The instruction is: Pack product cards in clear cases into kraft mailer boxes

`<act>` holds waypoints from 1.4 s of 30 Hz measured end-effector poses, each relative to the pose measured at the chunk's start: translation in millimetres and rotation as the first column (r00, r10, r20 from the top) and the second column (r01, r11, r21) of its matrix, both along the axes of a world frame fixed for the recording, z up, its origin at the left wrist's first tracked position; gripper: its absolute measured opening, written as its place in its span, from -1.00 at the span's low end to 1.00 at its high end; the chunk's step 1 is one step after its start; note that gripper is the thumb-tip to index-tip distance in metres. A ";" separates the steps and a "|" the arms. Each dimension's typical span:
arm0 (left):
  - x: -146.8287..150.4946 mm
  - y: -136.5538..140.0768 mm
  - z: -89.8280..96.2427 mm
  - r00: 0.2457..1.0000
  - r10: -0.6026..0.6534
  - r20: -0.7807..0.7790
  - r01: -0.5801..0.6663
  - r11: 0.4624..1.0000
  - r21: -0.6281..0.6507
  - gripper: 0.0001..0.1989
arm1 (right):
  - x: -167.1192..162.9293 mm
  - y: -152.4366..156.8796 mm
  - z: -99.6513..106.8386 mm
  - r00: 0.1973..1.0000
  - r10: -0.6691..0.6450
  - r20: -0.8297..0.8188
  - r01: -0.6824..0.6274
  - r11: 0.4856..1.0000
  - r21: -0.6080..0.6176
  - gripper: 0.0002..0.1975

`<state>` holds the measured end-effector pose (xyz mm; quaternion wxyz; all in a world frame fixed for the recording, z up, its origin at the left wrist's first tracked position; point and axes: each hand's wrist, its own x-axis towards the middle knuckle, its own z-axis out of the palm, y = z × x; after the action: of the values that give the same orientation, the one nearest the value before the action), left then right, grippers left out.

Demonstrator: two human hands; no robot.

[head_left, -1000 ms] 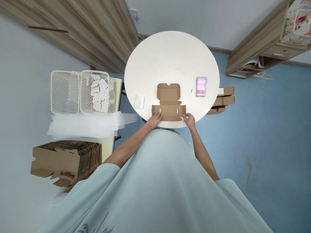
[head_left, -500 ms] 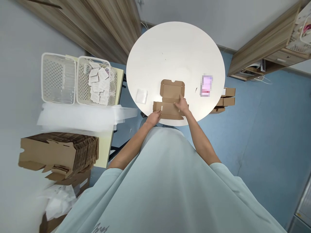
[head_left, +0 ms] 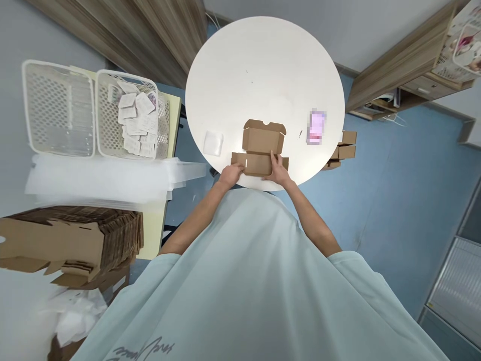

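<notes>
A brown cardboard mailer box (head_left: pixel 263 139), partly folded, lies near the front edge of the round white table (head_left: pixel 263 65). Its lid panel, with a small notch in the rim, spreads away from me, and side flaps stick out at both ends of the nearer part. My left hand (head_left: pixel 231 175) grips the near left corner beside a slot, fingers on the cardboard. On the right, my right hand (head_left: pixel 278 171) holds the near panel, fingers over its inside and thumb by the front edge. A small clear plastic packet (head_left: pixel 213 144) lies left of the box.
A blurred pink item (head_left: pixel 316 127) lies on the table's right side. Left, a side table (head_left: pixel 153 240) bears a basket (head_left: pixel 98 115) of white packets, another basket (head_left: pixel 26 105), white foam sheets (head_left: pixel 97 180) and stacked flat cardboard (head_left: pixel 52 240). Small boxes (head_left: pixel 347 151) stand beyond the table.
The box's near panel has folded upward along its front edge. My right hand has shifted from the middle crease toward that edge; my left hand stays at the left end. The view has shifted slightly.
</notes>
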<state>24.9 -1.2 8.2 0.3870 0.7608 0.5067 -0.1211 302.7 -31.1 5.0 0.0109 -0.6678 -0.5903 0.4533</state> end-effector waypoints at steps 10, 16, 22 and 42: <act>17.0 1.7 13.4 0.985 0.126 -0.119 -0.124 0.992 0.025 -0.51 | 3.4 0.4 0.7 0.998 0.055 0.034 -0.056 0.998 0.016 0.54; 9.2 -13.7 20.6 0.910 0.411 -0.048 -0.396 0.899 0.186 -0.33 | 0.6 5.8 7.9 0.997 0.044 0.062 -0.044 0.999 0.002 0.45; 1.0 -15.7 19.5 0.855 0.507 -0.112 -0.504 0.862 0.057 -0.70 | -3.3 6.3 9.2 0.998 0.019 0.054 -0.020 1.000 0.019 0.45; 31.1 -9.4 11.0 0.918 0.354 -0.179 -0.363 0.932 -0.018 -0.73 | -3.2 1.8 -1.2 0.998 0.045 0.044 -0.046 0.998 0.035 0.56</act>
<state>56.0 -10.6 19.2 0.3764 0.6315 0.6660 -0.1266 299.5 -29.2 3.7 -0.0001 -0.6634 -0.6135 0.4283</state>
